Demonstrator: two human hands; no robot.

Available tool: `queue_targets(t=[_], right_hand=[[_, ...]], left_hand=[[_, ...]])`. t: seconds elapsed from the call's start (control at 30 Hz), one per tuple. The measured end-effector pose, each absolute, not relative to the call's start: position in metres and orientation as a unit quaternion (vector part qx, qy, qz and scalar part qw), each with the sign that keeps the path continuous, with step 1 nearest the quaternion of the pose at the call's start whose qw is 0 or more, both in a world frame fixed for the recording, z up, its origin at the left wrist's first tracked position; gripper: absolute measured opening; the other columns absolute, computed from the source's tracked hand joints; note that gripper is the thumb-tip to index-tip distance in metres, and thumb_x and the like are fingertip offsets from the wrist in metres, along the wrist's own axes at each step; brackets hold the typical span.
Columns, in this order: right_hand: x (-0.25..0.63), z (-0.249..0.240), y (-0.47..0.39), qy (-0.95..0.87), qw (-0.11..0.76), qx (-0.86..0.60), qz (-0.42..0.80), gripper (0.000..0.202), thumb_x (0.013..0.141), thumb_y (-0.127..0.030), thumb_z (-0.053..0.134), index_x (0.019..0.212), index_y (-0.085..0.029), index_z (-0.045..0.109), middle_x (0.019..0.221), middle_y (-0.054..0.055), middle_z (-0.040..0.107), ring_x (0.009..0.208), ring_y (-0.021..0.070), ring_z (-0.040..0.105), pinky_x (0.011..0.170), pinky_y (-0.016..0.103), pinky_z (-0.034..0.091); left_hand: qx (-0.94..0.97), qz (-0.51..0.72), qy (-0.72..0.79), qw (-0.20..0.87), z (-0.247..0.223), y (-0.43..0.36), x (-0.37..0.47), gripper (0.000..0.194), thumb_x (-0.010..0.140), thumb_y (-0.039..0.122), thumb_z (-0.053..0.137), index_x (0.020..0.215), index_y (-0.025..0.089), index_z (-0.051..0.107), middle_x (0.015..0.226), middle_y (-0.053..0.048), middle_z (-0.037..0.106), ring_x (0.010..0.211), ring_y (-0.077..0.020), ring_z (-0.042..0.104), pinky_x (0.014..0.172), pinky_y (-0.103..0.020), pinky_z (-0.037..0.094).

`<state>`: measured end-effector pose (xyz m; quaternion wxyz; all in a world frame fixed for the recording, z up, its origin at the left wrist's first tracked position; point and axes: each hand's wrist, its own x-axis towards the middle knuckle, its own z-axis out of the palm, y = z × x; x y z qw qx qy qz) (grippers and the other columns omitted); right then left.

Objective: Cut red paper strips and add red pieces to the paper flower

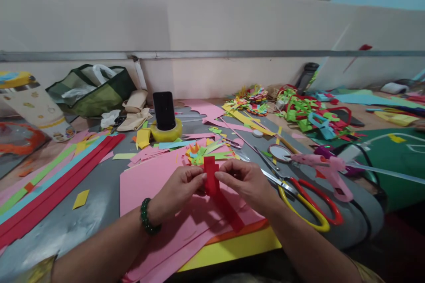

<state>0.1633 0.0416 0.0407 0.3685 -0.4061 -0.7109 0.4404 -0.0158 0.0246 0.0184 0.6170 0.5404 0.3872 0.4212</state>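
Note:
Between my two hands a red paper strip is held up, with its upper part folded and its long tail slanting down to the right. My left hand, below a green bead bracelet, pinches the strip's left edge. On the other edge, my right hand grips it between thumb and forefinger. Both hands are over a stack of pink paper sheets, which lies on orange and yellow sheets. Just beyond the strip sits a multicoloured fringed paper piece.
Scissors with red and yellow handles and a pink glue gun lie to the right. A phone stands in a yellow tape roll. Long paper strips lie left; paper flowers are piled at the back.

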Motion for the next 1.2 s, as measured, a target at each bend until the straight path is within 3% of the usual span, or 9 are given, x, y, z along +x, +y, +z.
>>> queue_targets(t=[0.33, 0.63, 0.83, 1.0, 1.2], right_hand=[[0.164, 0.035, 0.047, -0.704, 0.377, -0.420, 0.431, 0.023, 0.078, -0.037, 0.063, 0.067, -0.017, 0.059, 0.063, -0.003, 0.054, 0.060, 0.0100, 0.045, 0.055, 0.024, 0.038], [0.164, 0.029, 0.047, -0.633, 0.406, -0.407, 0.519, 0.025, 0.069, -0.036, 0.073, 0.068, -0.017, 0.058, 0.061, -0.003, 0.056, 0.056, 0.0088, 0.049, 0.054, 0.023, 0.040], [0.164, 0.033, 0.044, -0.655, 0.395, -0.409, 0.498, 0.023, 0.069, -0.035, 0.072, 0.066, -0.017, 0.059, 0.061, -0.003, 0.058, 0.055, 0.0084, 0.049, 0.052, 0.022, 0.040], [0.162, 0.036, 0.041, -0.704, 0.357, -0.418, 0.450, 0.020, 0.073, -0.031, 0.068, 0.063, -0.016, 0.059, 0.058, -0.004, 0.053, 0.051, 0.0073, 0.044, 0.047, 0.020, 0.035], [0.162, 0.036, 0.041, -0.711, 0.348, -0.423, 0.441, 0.019, 0.074, -0.030, 0.067, 0.063, -0.016, 0.059, 0.059, -0.003, 0.055, 0.052, 0.0075, 0.045, 0.047, 0.021, 0.035]], left_hand=[[0.596, 0.388, 0.401, 0.578, 0.026, 0.018, -0.014, 0.025, 0.085, 0.034, 0.055, 0.072, 0.015, 0.065, 0.067, -0.001, 0.059, 0.063, -0.0121, 0.052, 0.062, -0.022, 0.044], [0.619, 0.355, 0.397, 0.578, 0.028, 0.015, -0.013, 0.025, 0.088, 0.028, 0.050, 0.074, 0.015, 0.067, 0.070, -0.003, 0.064, 0.066, -0.0122, 0.056, 0.063, -0.021, 0.044], [0.612, 0.404, 0.407, 0.545, 0.027, 0.016, -0.016, 0.017, 0.083, 0.032, 0.061, 0.081, 0.016, 0.066, 0.075, -0.003, 0.064, 0.070, -0.0141, 0.058, 0.062, -0.022, 0.047], [0.586, 0.439, 0.441, 0.519, 0.021, 0.022, -0.020, 0.021, 0.078, 0.035, 0.069, 0.076, 0.015, 0.068, 0.061, 0.000, 0.060, 0.054, -0.0103, 0.054, 0.052, -0.019, 0.045], [0.584, 0.425, 0.447, 0.528, 0.022, 0.023, -0.019, 0.021, 0.078, 0.034, 0.068, 0.072, 0.014, 0.071, 0.058, -0.002, 0.063, 0.054, -0.0126, 0.058, 0.053, -0.021, 0.047]])
